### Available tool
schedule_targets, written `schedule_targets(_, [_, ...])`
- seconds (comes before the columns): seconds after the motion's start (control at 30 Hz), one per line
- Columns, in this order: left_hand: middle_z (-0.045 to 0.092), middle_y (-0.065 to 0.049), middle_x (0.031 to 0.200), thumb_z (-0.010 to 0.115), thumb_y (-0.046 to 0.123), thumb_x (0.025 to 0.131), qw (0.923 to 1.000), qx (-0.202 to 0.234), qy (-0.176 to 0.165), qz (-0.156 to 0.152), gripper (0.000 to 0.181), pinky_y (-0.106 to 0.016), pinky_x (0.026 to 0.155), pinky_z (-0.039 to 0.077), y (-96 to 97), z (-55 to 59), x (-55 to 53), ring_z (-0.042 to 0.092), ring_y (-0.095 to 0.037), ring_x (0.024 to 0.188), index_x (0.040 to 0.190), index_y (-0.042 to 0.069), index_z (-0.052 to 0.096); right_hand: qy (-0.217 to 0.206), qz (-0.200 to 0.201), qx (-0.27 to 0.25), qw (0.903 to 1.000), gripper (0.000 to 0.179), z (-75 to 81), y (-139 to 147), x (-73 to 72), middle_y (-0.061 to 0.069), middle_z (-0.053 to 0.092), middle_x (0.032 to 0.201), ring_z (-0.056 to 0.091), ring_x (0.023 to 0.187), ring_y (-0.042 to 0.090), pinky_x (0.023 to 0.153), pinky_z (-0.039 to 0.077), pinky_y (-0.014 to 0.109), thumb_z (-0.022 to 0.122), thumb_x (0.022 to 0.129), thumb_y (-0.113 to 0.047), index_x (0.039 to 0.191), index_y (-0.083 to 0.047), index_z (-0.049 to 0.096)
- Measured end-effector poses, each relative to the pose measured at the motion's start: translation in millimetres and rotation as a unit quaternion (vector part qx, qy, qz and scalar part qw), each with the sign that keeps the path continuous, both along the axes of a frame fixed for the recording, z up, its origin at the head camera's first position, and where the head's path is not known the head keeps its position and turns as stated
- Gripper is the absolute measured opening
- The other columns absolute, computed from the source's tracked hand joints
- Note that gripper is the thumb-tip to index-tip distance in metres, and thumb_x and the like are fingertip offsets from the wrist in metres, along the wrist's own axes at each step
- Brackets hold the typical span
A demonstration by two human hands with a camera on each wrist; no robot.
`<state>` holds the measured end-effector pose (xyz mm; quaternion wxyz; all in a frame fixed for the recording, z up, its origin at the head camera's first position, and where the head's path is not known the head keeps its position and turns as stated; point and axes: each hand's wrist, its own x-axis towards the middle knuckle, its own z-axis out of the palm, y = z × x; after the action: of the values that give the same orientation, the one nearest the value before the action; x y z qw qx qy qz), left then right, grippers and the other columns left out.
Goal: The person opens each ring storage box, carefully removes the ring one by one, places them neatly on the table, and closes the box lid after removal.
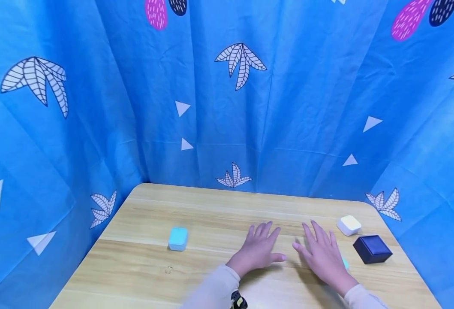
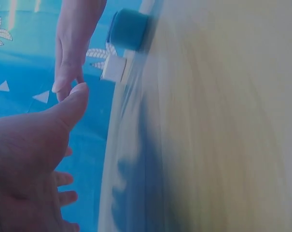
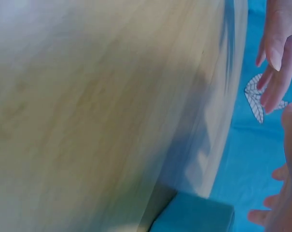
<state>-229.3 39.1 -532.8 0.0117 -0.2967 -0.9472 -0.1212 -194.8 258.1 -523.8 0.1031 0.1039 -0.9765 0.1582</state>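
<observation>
Both hands hover over the wooden table point(image 1: 134, 274) with fingers spread, holding nothing. The left hand point(image 1: 257, 253) is near the middle, and the right hand point(image 1: 323, 259) is a little to its right, thumbs facing each other across a gap. In the left wrist view, a shadow falls on the wood below the left hand point(image 2: 27, 154). A teal box point(image 1: 345, 263) peeks out from behind the right hand, mostly hidden in the head view; the right wrist view shows its teal side point(image 3: 196, 212). Beyond the right hand are a white box point(image 1: 349, 225) and a dark navy box point(image 1: 372, 249).
Another small teal box point(image 1: 178, 239), with rounded corners, stands on the left part of the table. A blue patterned curtain point(image 1: 227, 120) surrounds the back and sides of the table. A dark watch point(image 1: 239, 300) is on the left wrist, over a pale sleeve point(image 1: 215, 287).
</observation>
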Motion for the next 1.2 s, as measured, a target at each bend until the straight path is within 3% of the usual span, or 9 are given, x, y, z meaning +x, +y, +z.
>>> schedule_targets(0.27, [0.022,-0.006,0.157,0.048,0.074,0.08,0.9998,-0.002,-0.005,-0.018,0.088,-0.057,0.112,0.022,28.9,-1.7,6.2,0.025,-0.028,0.141,0.151,0.026,0.026,0.005,-0.021,-0.012,0.9997,0.073,2.9,24,9.7,0.028,0.019,0.152,0.019,0.138,0.046,0.113,-0.016,0.054,0.044,0.096,-0.053,0.148,-0.004,0.03])
schedule_targets(0.43, [0.022,-0.005,0.156,0.05,0.074,0.08,0.9997,0.001,-0.01,-0.022,0.088,-0.056,0.113,0.022,42.1,-0.2,9.0,0.026,-0.026,0.141,0.151,0.027,0.026,-0.002,-0.032,-0.04,0.9987,0.071,5.7,45,14.4,0.031,0.019,0.151,0.02,0.133,0.054,0.109,0.002,0.067,0.045,0.097,-0.049,0.148,-0.002,0.03])
schedule_targets(0.8, [0.026,0.001,0.155,0.05,0.074,0.079,0.9991,-0.003,-0.023,-0.036,0.085,-0.054,0.112,0.026,63.1,2.0,15.7,0.029,-0.022,0.14,0.15,0.032,0.028,-0.101,-0.068,-0.093,0.9882,0.078,8.1,82,32.6,0.031,0.016,0.151,0.021,0.131,0.057,0.093,0.023,0.075,0.036,0.098,-0.057,0.152,-0.004,0.017])
schedule_targets(1.03, [0.03,0.003,0.153,0.053,0.073,0.079,0.9983,0.002,-0.026,-0.053,0.084,-0.052,0.112,0.026,74.6,-0.8,22.5,0.032,-0.02,0.137,0.149,0.033,0.03,-0.135,-0.086,-0.093,0.9827,0.081,9.9,93,43.6,0.035,0.024,0.146,0.026,0.127,0.057,0.089,0.027,0.076,0.035,0.097,-0.059,0.151,-0.002,0.017])
schedule_targets(1.2, [0.034,0.005,0.151,0.056,0.071,0.077,0.9976,0.016,-0.014,-0.066,0.084,-0.05,0.112,0.027,83.8,-4.3,21.5,0.035,-0.018,0.135,0.148,0.033,0.031,-0.164,-0.096,-0.072,0.9791,0.089,3.9,97,47.1,0.031,0.035,0.142,0.032,0.126,0.055,0.086,0.034,0.074,0.034,0.092,-0.067,0.151,-0.002,0.019])
